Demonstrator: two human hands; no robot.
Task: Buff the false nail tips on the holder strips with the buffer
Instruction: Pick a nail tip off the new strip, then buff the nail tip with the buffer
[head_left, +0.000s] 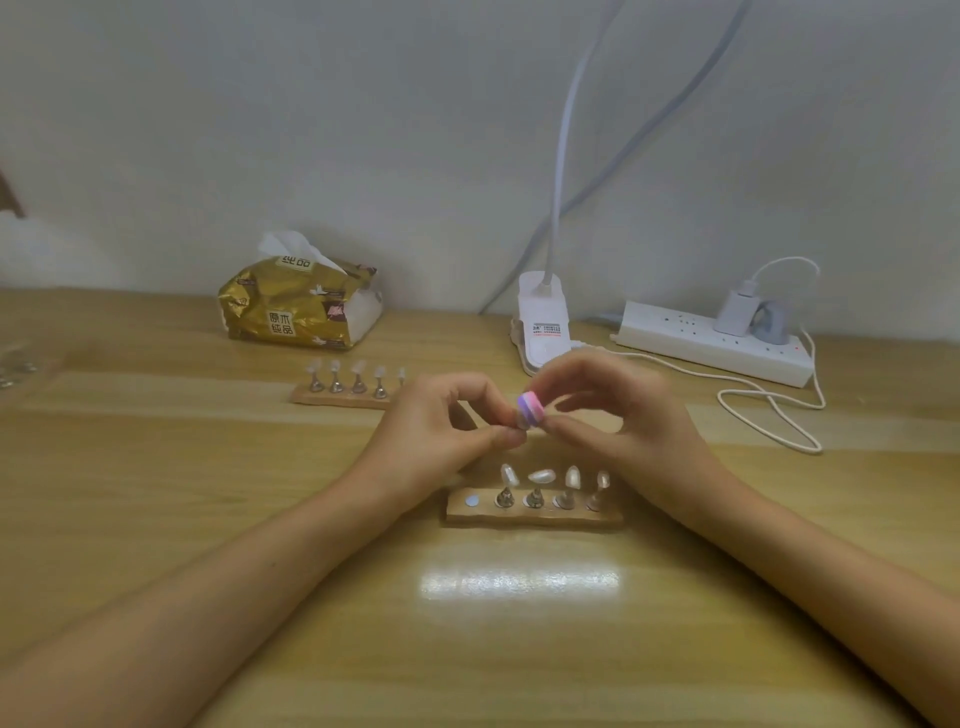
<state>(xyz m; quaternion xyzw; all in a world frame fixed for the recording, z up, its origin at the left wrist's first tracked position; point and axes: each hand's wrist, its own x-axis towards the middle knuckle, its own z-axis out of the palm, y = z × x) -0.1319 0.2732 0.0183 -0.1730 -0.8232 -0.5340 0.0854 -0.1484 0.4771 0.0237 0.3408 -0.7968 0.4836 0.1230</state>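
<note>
holder strips: two, near strip (535, 513) lower centre, far strip (337, 398) centre left. nail tips (542, 475): four on near strip, five on far strip. buffer (530, 409): one. tissue pack (296, 306): one. power strip (711, 349): one. clip lamp (543, 322): one.

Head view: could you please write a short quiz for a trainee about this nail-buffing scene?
1. True or false: the buffer lies on the table.
2. How many nail tips stand on the near holder strip? A two, B four, C six.
3. Fill in: the bare spot on the near holder strip is at its ___ end.
Key: 1 false; the right hand has it in its grip, against what looks like a tip that the left hand pinches. 2 B. 3 left.
</note>
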